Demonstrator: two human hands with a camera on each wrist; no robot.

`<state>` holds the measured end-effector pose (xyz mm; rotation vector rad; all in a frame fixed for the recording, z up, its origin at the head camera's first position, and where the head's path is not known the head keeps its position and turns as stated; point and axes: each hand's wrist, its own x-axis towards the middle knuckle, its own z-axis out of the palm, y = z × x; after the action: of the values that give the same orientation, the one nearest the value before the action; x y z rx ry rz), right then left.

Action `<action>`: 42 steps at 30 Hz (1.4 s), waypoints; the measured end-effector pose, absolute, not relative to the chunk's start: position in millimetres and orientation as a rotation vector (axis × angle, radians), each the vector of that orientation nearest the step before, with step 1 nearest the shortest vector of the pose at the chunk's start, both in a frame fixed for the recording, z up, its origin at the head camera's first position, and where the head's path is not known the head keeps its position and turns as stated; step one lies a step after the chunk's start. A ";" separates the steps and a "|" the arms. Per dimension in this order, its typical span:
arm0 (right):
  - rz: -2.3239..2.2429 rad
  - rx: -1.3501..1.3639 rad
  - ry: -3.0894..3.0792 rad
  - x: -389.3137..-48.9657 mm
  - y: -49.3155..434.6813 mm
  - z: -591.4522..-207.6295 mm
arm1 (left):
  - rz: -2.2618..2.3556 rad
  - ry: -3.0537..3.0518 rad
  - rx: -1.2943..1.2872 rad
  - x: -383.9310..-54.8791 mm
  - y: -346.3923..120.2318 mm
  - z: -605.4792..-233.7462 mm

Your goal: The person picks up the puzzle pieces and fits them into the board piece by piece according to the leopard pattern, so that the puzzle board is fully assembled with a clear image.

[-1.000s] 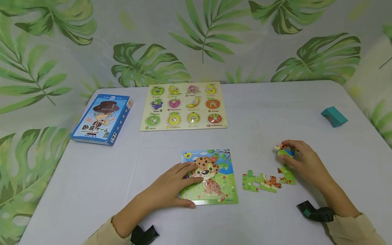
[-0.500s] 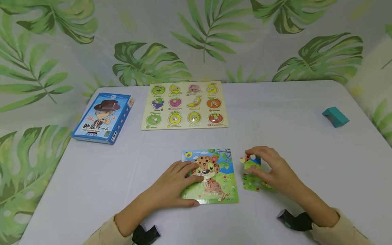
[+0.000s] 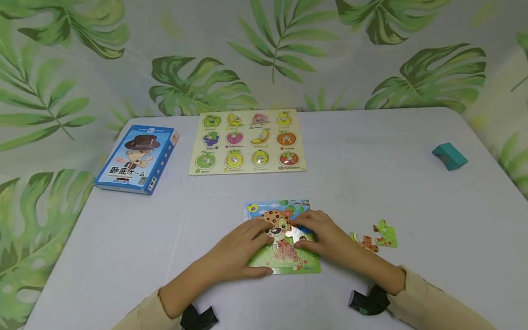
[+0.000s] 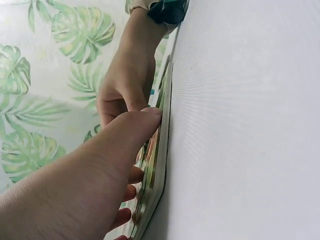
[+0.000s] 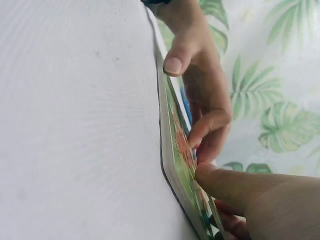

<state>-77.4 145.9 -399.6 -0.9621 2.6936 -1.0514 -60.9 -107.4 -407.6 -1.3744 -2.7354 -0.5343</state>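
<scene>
A jigsaw puzzle board (image 3: 288, 271) with a spotted leopard cub picture lies flat on the table, near the middle. My left hand (image 3: 241, 247) rests over its left side, fingertips on the cub picture and thumb along the near edge. Between thumb and index finger, my right hand (image 3: 326, 236) pinches a puzzle piece (image 3: 300, 234) at the board's right part; glare hides much of its print. Both hands (image 4: 127, 75) meet closely over the board in the left wrist view. Loose puzzle pieces (image 3: 385, 234) lie right of the board, partly covered by the right forearm.
Behind the board lies a wooden fruit puzzle (image 3: 247, 146). A blue card-game box (image 3: 136, 160) sits at the left, and a teal arched block (image 3: 450, 156) at the far right. Leaf-print fabric (image 3: 280, 50) rises behind the white table (image 3: 371, 156).
My right hand has carried the puzzle piece leftward from the loose pieces onto the board's right part. The left hand has stayed almost still on the board.
</scene>
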 end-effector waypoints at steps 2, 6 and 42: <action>-1.040 -0.975 2.706 -78.0 143.7 -400.0 | -0.527 -2.723 -1.381 -61.0 -106.2 -408.2; -1.021 -0.981 2.718 -80.2 140.7 -400.3 | -0.475 -2.727 -1.363 -61.4 -103.6 -409.6; -1.113 -0.734 2.745 -56.6 195.0 -364.6 | -0.707 -2.882 -1.070 -49.3 -123.7 -399.4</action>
<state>-56.6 195.0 -364.6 -0.7344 2.7450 -1.1128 -49.3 -123.7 -399.4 -1.0703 -2.8818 -0.7067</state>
